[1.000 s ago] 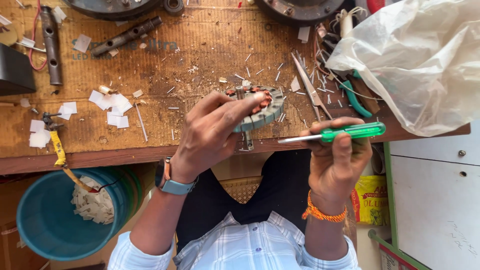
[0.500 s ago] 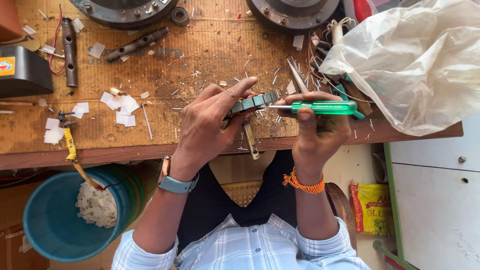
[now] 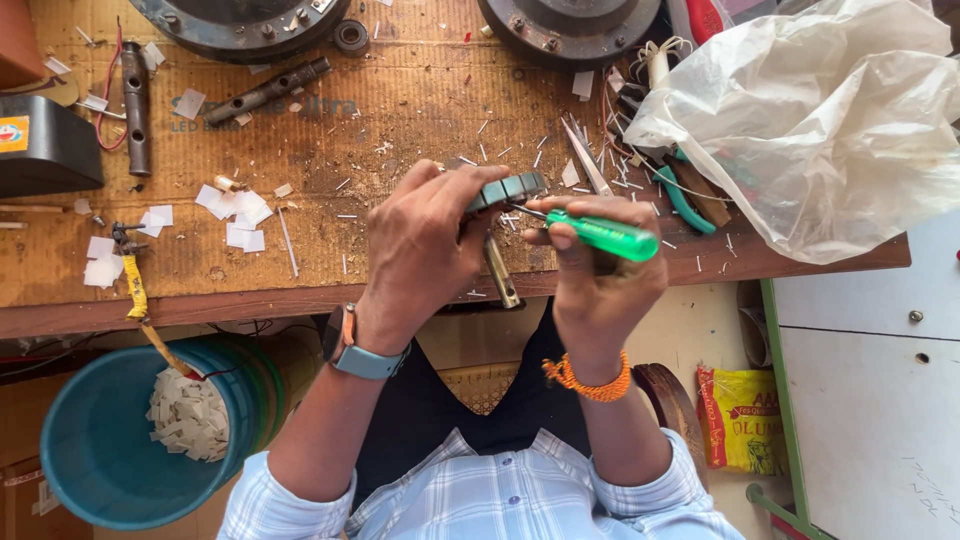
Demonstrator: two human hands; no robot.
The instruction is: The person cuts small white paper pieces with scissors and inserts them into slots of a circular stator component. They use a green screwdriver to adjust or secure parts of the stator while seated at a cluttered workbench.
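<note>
Round grey wound motor stator (image 3: 505, 190) now lifted nearer | left hand (image 3: 420, 250) clamps it steady | right hand (image 3: 590, 270) grips green-handled screwdriver (image 3: 600, 233), tip probing its edge.

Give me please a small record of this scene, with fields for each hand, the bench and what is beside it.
left hand: holds a round grey motor part over the bench edge
right hand: grips a green-handled screwdriver, tip against the part
bench: brown board with white paper scraps and metal rods
right side: crumpled white plastic bag
below bench: blue bucket with paper scraps
</note>
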